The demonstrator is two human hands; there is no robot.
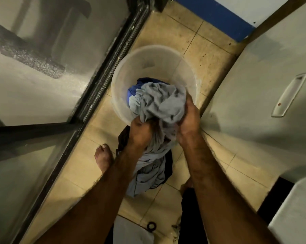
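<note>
Currently, left hand [139, 131] and right hand [188, 124] both grip crumpled grey cloth [159, 103], bunched over the near rim of the round translucent plastic bucket [120, 95]; blue fabric [133, 90] lies inside

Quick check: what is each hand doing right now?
Left hand: closed, gripping the grey cloth over the bucket.
Right hand: closed, gripping the same cloth.

Beige tiled floor [206, 50] between dark-framed glass door [43, 95] and white appliance [257, 95].
</note>
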